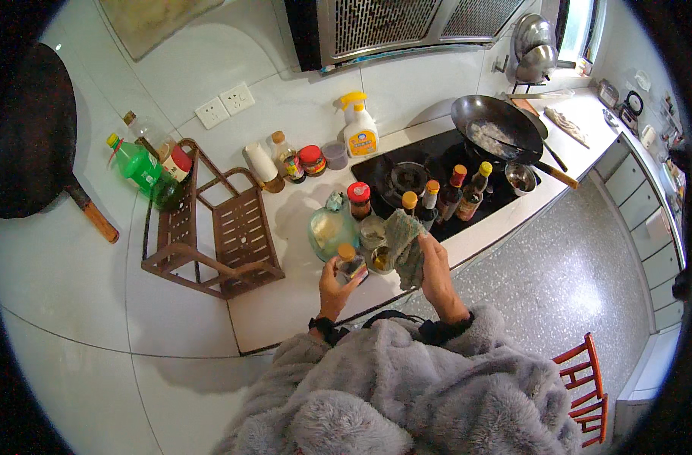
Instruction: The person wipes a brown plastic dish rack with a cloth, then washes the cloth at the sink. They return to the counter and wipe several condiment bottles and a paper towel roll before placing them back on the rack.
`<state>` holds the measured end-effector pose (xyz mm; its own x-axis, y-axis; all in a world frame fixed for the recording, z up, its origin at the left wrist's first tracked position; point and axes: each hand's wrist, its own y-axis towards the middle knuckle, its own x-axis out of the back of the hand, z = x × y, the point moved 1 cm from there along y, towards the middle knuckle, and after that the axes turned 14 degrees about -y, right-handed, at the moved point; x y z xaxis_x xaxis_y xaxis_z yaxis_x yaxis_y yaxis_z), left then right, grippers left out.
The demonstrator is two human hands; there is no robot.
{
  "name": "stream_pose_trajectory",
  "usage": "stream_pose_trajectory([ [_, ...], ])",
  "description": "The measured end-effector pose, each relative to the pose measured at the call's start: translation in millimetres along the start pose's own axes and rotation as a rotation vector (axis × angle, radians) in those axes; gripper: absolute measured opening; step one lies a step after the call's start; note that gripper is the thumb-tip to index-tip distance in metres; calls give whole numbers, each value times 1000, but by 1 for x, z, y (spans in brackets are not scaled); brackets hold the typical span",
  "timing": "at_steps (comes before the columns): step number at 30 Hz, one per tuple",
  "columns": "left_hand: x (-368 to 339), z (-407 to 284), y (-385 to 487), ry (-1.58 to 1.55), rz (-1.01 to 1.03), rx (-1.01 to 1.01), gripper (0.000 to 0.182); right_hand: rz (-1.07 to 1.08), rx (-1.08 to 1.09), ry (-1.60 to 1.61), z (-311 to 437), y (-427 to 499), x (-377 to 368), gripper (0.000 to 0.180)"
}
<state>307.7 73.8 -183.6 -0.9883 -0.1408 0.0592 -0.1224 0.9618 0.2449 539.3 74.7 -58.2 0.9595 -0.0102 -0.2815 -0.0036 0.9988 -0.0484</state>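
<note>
Near the counter's front edge, my left hand (333,291) grips a small bottle with an orange cap (351,265). A crumpled grey-green cloth (404,245) hangs from the fingers of my right hand (437,273). Just beyond my hands sit a clear bag (330,232) with pale contents, a red-lidded jar (359,200), a glass jar (373,230) and a small container of yellowish contents (382,259), partly covered by the cloth. Behind the cloth stand several sauce bottles, among them one with a yellow cap (474,193).
A brown metal rack (243,227) stands at the left, with a green plastic bottle (141,170) in it. A wok (488,128) with pale contents rests on the black cooktop (437,151). A spray bottle (360,128) stands by the wall. A red chair (585,392) is at lower right.
</note>
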Motion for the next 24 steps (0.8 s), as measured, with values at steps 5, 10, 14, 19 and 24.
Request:
stream_pose_trajectory([
  [5, -13, 19, -2, -25, -50, 130, 42, -21, -5, 8, -5, -4, 0, 39],
  [10, -13, 1, -6, -48, -81, 50, 36, -14, 12, -6, -6, -4, 1, 38],
  [14, -8, -41, 1, -314, -73, 13, 39, 52, -96, -48, 7, 1, -20, 45],
  [19, -5, -101, 16, -553, -13, 53, 51, 391, 544, -438, 41, -2, -79, 56],
  [24, 12, -129, 20, -557, 83, 74, 55, 517, 1027, -965, 67, -11, -102, 46],
])
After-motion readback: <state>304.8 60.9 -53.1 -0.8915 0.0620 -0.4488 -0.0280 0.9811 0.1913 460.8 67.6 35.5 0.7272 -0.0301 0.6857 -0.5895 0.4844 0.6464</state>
